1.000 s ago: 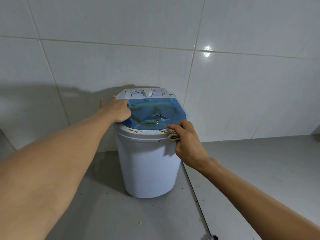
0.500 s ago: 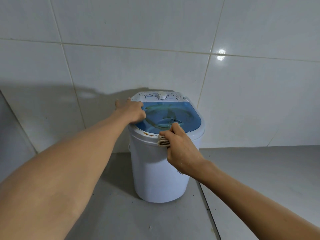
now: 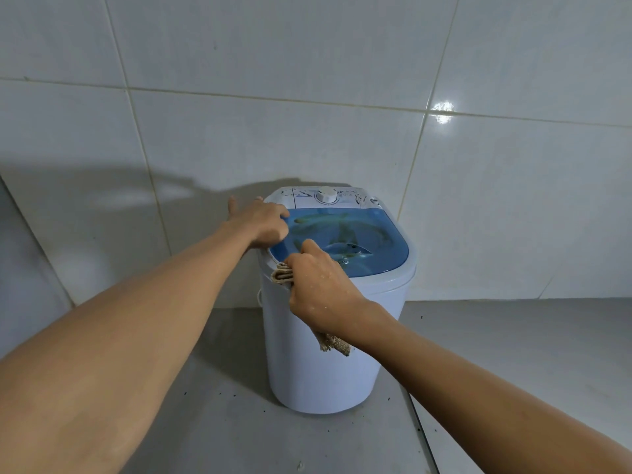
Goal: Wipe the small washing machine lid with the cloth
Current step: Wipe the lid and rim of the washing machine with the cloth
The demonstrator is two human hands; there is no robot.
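- Two bare hands are on one small washing machine (image 3: 328,336), a white tub standing on a grey floor (image 3: 205,422) against a white tiled wall (image 3: 307,97).
- Lid (image 3: 376,241): translucent blue, closed, lying flat on top of the tub inside a white rim (image 3: 407,268). Yellowish smears show on or under its surface; which of the two cannot be told.
- Control panel (image 3: 304,196): white, behind the lid, with a round dial (image 3: 326,195) in its middle and dark specks across it.
- Left hand (image 3: 263,222): palm down on the lid's rear left corner, fingers curled loosely over the edge, thumb stretched out toward the wall. It grips nothing; it rests on the machine.
- Right hand (image 3: 318,285): at the front left of the rim, fingers closed tightly around the cloth, knuckles reaching onto the blue lid. Water droplets dot the back of the hand.
- Cloth (image 3: 283,273): beige, coarse-woven, bunched. One folded end sticks out left of the fist and presses on the white rim at the lid's edge; a frayed end hangs below the wrist against the tub wall.
- Floor: dark specks scattered around the base of the tub.
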